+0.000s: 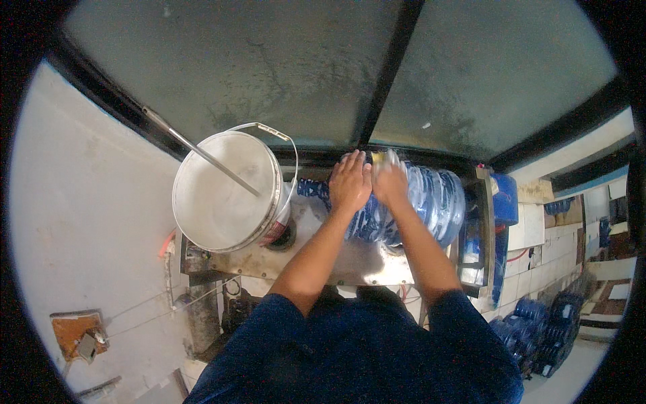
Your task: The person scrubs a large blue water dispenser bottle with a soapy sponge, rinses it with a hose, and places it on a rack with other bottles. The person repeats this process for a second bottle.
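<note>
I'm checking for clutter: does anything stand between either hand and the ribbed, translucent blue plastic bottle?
Nothing visible separates the left hand from the ribbed, translucent blue plastic bottle. A yellow patch beside the blurred right hand might lie between; I cannot tell. The round white plastic bucket stands off left.

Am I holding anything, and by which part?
Your left hand rests on the blue bottle near its left end; whether the blurred right hand holds anything is unclear.

Left hand (350, 183) lies flat on large ribbed blue-clear plastic bottle (436, 202), sideways on silver metal desk (303, 259); right hand (391, 180) beside it, blurred, small yellow item (378, 158) at fingers. Round white plastic bucket (225, 209) left, thin grey rod (202, 151) leaning inside.
</note>
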A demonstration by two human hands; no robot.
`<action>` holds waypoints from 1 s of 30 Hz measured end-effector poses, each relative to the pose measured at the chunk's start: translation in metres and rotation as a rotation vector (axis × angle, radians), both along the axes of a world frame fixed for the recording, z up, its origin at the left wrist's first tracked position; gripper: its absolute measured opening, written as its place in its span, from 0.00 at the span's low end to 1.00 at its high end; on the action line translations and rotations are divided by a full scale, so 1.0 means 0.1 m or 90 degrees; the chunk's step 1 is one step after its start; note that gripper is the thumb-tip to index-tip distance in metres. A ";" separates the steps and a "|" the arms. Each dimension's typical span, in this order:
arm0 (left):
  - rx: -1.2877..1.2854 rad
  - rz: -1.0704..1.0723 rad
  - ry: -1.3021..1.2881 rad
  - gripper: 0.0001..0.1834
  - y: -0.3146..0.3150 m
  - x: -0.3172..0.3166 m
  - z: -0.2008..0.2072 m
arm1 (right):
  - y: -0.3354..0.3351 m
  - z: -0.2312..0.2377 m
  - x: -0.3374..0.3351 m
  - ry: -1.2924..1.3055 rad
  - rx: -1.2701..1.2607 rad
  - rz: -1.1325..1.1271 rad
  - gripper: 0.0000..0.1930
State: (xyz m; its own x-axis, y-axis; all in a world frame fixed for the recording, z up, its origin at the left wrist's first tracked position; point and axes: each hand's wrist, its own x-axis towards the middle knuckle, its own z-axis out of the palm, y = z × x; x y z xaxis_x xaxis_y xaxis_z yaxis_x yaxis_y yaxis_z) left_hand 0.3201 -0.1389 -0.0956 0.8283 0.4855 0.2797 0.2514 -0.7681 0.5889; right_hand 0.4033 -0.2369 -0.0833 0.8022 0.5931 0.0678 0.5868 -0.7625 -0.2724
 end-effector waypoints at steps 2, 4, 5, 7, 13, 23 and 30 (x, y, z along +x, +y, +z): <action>-0.041 0.005 0.015 0.26 0.05 0.04 -0.02 | 0.15 0.17 0.12 0.156 -0.080 -0.017 0.25; -0.075 0.022 0.033 0.26 0.08 0.10 -0.04 | 0.11 0.09 0.00 0.108 -0.030 -0.014 0.27; -0.080 0.021 0.036 0.26 0.09 0.13 -0.05 | 0.07 -0.05 -0.07 0.073 0.022 -0.011 0.28; -0.095 0.027 0.042 0.27 0.14 0.14 -0.08 | -0.21 -0.08 -0.59 -0.153 0.139 0.057 0.31; -0.030 0.018 0.037 0.25 0.07 0.09 -0.07 | -0.58 0.09 -0.82 -0.187 0.005 0.009 0.32; 0.008 0.034 -0.010 0.23 -0.01 -0.14 -0.08 | -0.16 0.27 0.36 0.182 -0.152 0.186 0.26; 0.003 0.023 -0.008 0.22 0.00 -0.12 -0.10 | -1.62 0.10 -0.32 -0.125 0.029 0.103 0.28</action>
State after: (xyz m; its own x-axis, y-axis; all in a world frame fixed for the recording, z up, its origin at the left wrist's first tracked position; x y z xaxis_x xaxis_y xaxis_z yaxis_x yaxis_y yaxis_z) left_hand 0.3086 -0.1390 -0.1057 0.8066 0.5141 0.2915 0.2721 -0.7610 0.5890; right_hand 0.3716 -0.3988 -0.0733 0.6657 0.7058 0.2424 0.7455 -0.6436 -0.1735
